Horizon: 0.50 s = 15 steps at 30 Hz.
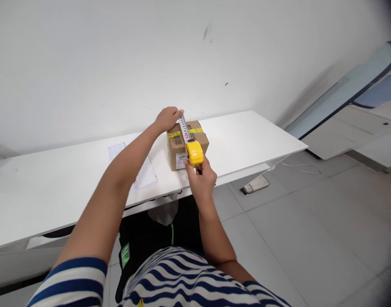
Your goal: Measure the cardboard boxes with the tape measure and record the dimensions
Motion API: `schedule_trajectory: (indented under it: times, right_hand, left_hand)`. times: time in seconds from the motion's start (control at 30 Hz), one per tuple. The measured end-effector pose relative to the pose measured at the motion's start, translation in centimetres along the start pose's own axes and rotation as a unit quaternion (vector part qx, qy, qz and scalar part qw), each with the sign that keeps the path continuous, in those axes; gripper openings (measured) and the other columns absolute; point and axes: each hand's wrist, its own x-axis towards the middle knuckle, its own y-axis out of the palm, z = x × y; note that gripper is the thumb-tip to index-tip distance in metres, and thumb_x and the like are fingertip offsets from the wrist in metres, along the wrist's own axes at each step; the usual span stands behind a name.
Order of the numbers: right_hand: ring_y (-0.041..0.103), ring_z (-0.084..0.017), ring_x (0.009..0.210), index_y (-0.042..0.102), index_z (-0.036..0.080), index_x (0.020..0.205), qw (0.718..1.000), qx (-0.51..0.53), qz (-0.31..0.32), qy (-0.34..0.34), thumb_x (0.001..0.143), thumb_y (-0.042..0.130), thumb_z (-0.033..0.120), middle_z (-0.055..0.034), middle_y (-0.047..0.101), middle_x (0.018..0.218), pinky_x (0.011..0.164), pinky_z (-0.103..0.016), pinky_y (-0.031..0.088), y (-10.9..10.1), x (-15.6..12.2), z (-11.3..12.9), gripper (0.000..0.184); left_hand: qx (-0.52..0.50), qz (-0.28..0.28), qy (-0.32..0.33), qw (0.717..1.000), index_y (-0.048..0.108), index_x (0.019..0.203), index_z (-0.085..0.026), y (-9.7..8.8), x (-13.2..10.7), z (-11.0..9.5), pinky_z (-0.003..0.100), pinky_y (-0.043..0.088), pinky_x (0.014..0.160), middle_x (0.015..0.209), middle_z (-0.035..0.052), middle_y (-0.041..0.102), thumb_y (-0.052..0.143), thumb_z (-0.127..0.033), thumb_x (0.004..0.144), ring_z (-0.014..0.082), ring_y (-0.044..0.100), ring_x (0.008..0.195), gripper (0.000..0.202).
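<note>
You've the desk [246,136] under the box [171,149], papers [146,175] L of box; your R hand [202,177] grips yellow tape msr [195,153] at box's near edge, your L hand [167,118] pinches tape blade [183,127] end by box's far edge

The box [177,148] sits on the desk [243,140], with the papers [146,175] on the desk to its left and the wall [144,55] behind it. Across the box's top runs the tape blade [184,128], its case [195,153] at the box's front edge; the left grip [168,119] is at the box's far left corner, the right grip [202,178] in front of it, by the case
</note>
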Motion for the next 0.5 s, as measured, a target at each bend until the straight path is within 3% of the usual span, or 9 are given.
schedule_trajectory:
  times: [0.07,0.13,0.23,0.33,0.4,0.5]
  right_hand:
    - [0.065,-0.015,0.068,0.072,0.022,0.132,1.0,0.015,-0.018,-0.004,0.087,0.069,0.055,-0.0047,0.08,0.095,0.073,-0.031,0.059,-0.2,-1.0,-1.5,0.056]
    - [0.074,-0.02,0.082,0.07,0.021,0.133,0.997,0.042,-0.064,-0.023,0.083,0.075,0.054,-0.0101,0.081,0.11,0.078,-0.035,0.063,-0.3,-2.3,-2.8,0.059]
    - [0.078,-0.028,0.106,0.068,0.021,0.131,0.987,0.098,-0.116,-0.052,0.075,0.085,0.051,-0.0147,0.078,0.123,0.092,-0.045,0.066,-0.3,-4.3,-3.9,0.065]
    - [0.079,-0.03,0.105,0.067,0.021,0.128,0.983,0.136,-0.119,-0.033,0.073,0.089,0.048,-0.0138,0.078,0.122,0.095,-0.05,0.066,-0.1,-5.6,-4.1,0.065]
    - [0.08,-0.03,0.105,0.068,0.02,0.126,0.981,0.154,-0.114,-0.002,0.072,0.09,0.048,-0.0131,0.079,0.119,0.098,-0.052,0.065,0.0,-5.9,-3.9,0.064]
    - [0.079,-0.029,0.105,0.068,0.018,0.122,0.977,0.18,-0.106,0.044,0.073,0.089,0.053,-0.0134,0.079,0.118,0.099,-0.052,0.064,0.0,-5.8,-3.3,0.064]
  left_hand:
    - [-0.025,-0.05,0.023,0.998,0.05,0.076,-0.02,-2.3,-2.1,-2.0,0.033,0.038,0.076,0.079,0.0028,0.055,0.051,-0.044,0.106,0.0163,0.051,0.078,0.039]
    - [-0.049,-0.05,0.033,0.997,0.054,0.085,-0.02,-4.3,-5.5,-4.4,0.032,0.041,0.079,0.083,0.003,0.056,0.049,-0.05,0.107,0.017,0.057,0.084,0.037]
    - [-0.052,0.051,0.022,0.997,0.057,0.087,-0.021,-5.2,-11.5,-7.3,0.032,0.043,0.076,0.086,0.0039,0.061,0.056,-0.054,0.103,0.0178,0.061,0.084,0.037]
    - [-0.008,0.194,0.051,0.98,0.057,0.078,-0.022,-4.1,-15.6,-8.2,0.035,0.043,0.07,0.085,0.0054,0.066,0.053,-0.057,0.102,0.0189,0.06,0.078,0.043]
    - [0.041,0.209,0.077,0.974,0.057,0.077,-0.022,-3.0,-16.3,-7.9,0.037,0.043,0.07,0.085,0.0075,0.068,0.042,-0.06,0.105,0.0209,0.061,0.078,0.05]
    - [0.122,0.108,0.103,0.981,0.068,0.094,-0.021,-1.8,-14.5,-6.8,0.043,0.048,0.089,0.105,0.0125,0.074,0.037,-0.06,0.106,0.0278,0.066,0.102,0.052]
